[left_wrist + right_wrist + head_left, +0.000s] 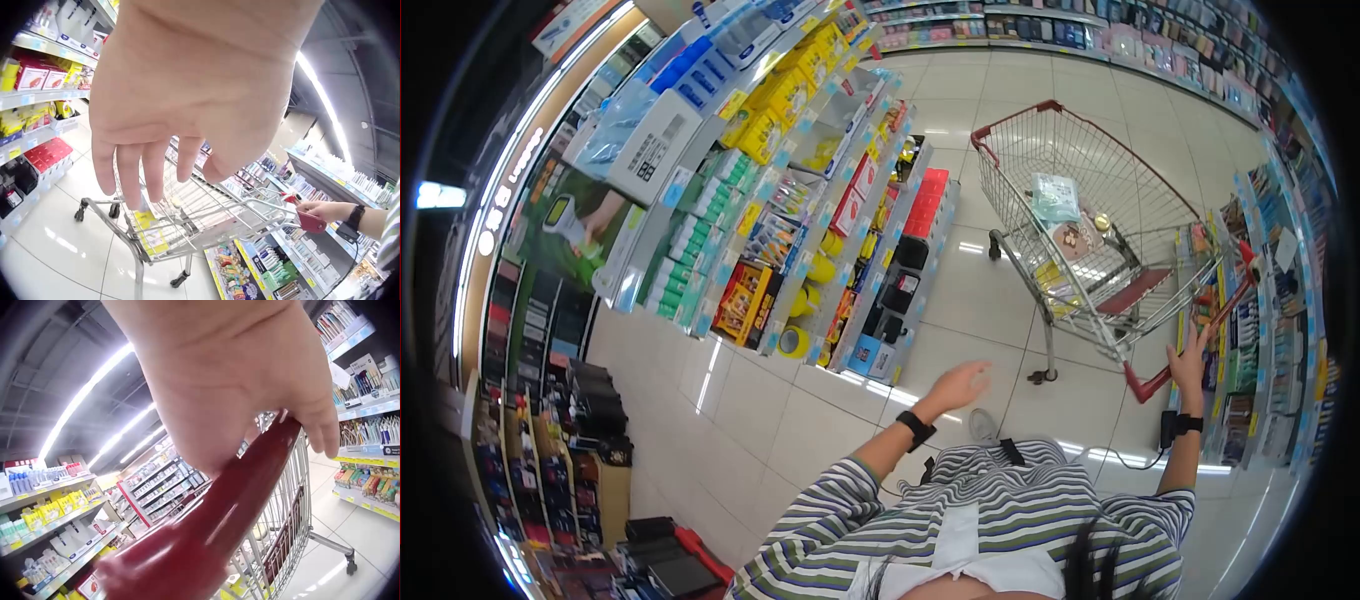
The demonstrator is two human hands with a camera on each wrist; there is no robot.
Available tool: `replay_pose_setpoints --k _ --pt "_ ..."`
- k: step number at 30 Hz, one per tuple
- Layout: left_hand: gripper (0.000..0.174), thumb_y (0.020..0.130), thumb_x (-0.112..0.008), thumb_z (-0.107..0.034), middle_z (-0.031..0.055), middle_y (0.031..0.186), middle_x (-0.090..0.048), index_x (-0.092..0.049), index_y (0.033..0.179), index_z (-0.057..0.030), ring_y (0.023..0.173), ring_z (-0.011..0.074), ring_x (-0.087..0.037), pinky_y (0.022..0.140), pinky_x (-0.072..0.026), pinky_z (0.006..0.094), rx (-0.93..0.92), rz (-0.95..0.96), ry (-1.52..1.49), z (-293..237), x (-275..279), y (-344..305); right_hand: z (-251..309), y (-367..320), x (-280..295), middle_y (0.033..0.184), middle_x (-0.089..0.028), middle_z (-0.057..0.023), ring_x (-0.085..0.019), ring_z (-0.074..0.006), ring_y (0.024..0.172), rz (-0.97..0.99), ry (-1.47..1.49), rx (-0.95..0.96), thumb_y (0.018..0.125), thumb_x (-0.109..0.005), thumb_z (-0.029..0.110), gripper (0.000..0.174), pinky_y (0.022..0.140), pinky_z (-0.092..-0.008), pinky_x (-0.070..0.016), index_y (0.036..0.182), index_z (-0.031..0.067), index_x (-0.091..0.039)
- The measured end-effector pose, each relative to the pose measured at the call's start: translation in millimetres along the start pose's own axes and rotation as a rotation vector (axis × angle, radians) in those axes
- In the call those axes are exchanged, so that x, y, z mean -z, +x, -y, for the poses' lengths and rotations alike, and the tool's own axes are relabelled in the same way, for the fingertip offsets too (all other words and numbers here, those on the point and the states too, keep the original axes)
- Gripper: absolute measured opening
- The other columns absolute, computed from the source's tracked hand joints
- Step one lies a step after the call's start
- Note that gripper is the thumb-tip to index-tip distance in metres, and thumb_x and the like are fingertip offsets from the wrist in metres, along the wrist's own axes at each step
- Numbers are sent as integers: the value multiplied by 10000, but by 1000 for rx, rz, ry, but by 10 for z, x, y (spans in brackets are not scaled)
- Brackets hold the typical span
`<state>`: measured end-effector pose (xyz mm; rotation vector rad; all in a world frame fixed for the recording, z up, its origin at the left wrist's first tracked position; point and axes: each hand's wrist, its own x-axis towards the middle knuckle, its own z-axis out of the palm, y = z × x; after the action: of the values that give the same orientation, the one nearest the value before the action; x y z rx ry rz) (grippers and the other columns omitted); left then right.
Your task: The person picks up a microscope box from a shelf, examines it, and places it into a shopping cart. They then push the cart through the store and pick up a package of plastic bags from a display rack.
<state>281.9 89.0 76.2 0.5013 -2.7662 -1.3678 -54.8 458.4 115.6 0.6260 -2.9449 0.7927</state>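
Note:
A wire shopping cart (1090, 200) with a red handle bar (1200, 335) stands on the tiled aisle floor; it holds a pale packet (1055, 195) and a few small items. My right hand (1190, 360) grips the red handle (206, 531), fingers curled over it. In the left wrist view the same hand (315, 209) holds the handle's red end (310, 221). My left hand (960, 385) hangs in the air to the left of the cart, fingers straight and loose, holding nothing. From the left wrist view the left hand (181, 112) fills the frame with the cart (187, 219) below.
A shelf unit (800, 180) with yellow, green and red packaged goods runs along the left. Another rack (1270, 300) stands close on the right of the cart. More shelves (1100, 30) line the far end. Light floor tiles (1000, 300) lie between.

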Motion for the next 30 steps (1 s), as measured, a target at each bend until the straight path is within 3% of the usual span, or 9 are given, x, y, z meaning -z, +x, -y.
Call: replay_pose_setpoints --k 4,5,10,12,13,18,22,26,30 --pt "398 846 -563 -254 170 1065 -628 -553 1184 -44 912 295 -617 792 -495 385 52 33 20 227 384 218 -161 -88 -5 1502 -100 -211 -155 -413 1363 91 -170 -31 755 -596 48 551 1075 -396 -258 1279 20 -428" --pt "391 846 -562 -259 176 1056 -630 -561 1173 -45 900 301 -622 783 -497 385 25 41 8 294 418 320 -483 -21 -52 1502 -114 -200 -175 -413 1357 23 -185 -44 756 -576 23 503 1059 -398 -280 1243 11 -450" --pt "367 850 -552 -268 189 1011 -640 -584 1125 -27 879 323 -631 771 -500 384 61 -12 12 306 772 575 -521 357 -226 1480 -121 -255 -271 -447 1305 -190 -357 -1 765 -515 -33 470 968 -420 -381 1225 62 -500" --pt "352 851 -546 -267 187 1003 -645 -602 1097 -22 909 339 -627 796 -495 388 30 47 12 351 823 679 -461 381 -282 1466 -125 -279 -308 -457 1282 -186 -240 -289 761 -526 -3 501 956 -431 -396 1249 108 -512" --pt "352 851 -546 -267 187 1003 -645 -602 1097 -22 909 339 -627 796 -495 388 29 61 14 379 854 734 -410 382 -309 1466 -125 -279 -308 -457 1282 -182 -241 -302 761 -526 -3 501 956 -431 -396 1249 108 -512" --pt "372 839 -566 -246 194 1095 -616 -590 1148 -40 1032 356 -575 896 -448 402 -14 62 167 659 938 1262 -460 415 -302 1457 -187 -259 -400 -431 1230 -339 -474 -134 757 -565 103 474 937 -436 -424 1228 154 -546" --pt "418 827 -594 -216 206 1184 -555 -536 1200 -35 1131 354 -506 951 -407 396 -86 14 240 571 1189 2016 333 502 51 1466 -205 -220 -422 -398 1226 -156 -416 -428 755 -581 127 385 925 -425 -428 1139 103 -573" --pt "459 805 -617 -197 222 1237 -496 -510 1224 -43 1141 368 -483 959 -400 395 -148 -44 287 400 1303 3078 168 647 51 1467 -212 -212 -417 -388 1228 -236 -339 -360 757 -593 124 355 923 -410 -430 1101 42 -563" --pt "598 745 -665 -269 242 1313 -413 -463 1287 -114 1223 394 -391 1009 -320 501 -259 -101 607 425 1303 4031 98 825 109 1451 -253 -207 -394 -384 1241 -202 -388 -332 750 -616 104 380 962 -418 -395 1116 18 -555"
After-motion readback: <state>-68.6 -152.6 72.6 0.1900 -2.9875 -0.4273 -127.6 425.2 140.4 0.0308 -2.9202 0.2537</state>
